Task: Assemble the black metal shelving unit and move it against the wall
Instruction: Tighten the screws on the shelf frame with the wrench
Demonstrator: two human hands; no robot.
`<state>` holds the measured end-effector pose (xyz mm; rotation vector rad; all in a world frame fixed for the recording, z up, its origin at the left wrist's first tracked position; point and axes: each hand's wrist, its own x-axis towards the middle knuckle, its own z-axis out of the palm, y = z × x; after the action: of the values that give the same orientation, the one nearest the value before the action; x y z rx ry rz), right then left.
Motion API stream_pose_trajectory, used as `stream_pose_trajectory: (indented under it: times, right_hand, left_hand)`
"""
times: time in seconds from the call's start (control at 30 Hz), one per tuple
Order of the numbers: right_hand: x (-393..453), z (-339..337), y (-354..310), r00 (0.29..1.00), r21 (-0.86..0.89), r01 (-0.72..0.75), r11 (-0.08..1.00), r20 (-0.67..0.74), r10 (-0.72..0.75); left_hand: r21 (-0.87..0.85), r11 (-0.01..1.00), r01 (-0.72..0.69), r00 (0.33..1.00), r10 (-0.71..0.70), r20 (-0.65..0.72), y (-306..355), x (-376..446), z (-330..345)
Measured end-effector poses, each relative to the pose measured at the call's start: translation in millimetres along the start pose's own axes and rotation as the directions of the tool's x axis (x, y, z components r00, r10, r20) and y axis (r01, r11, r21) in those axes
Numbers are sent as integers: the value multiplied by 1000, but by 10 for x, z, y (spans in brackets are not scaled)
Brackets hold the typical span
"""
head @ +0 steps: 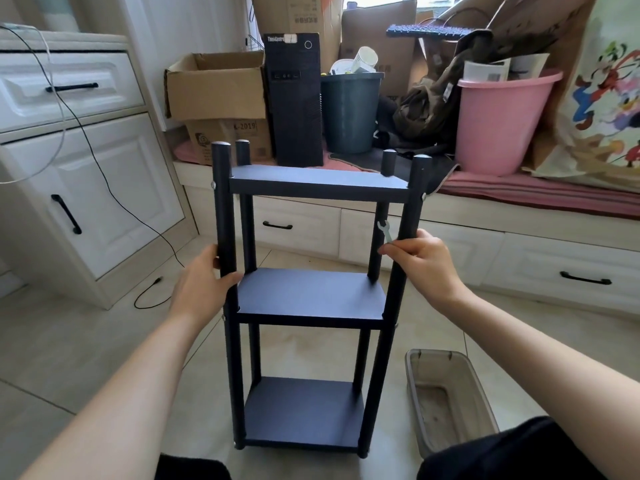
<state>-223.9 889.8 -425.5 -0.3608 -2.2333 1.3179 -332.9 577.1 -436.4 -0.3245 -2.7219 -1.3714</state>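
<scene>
Left to right. White panelled cabinet [86, 188] with black handles stands at far left. Left hand [204, 282], grip clenched round the near-left post of the black three-tier metal shelving unit [311, 296]. Unit stands upright on the tiled floor [86, 341], centre frame, before the window-seat drawers. Right hand [426, 265] grasps the near-right post and pinches a small silver flat wrench [385, 232]. Translucent rectangular plastic bin [450, 400] on floor, lower right.
</scene>
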Motion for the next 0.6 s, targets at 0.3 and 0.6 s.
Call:
stream_pose_trajectory:
  times: [0.3,0.6]
  right_hand:
    - [-105,-102,-116,997,-26,69,997,40,-68]
    - [-238,-127,-392,981,8,183,983,70,-184]
  left_hand:
    - [-62,996,71,997,-71,9,-25,73,98]
    - [-154,975,159,987,-157,27,3,78,115]
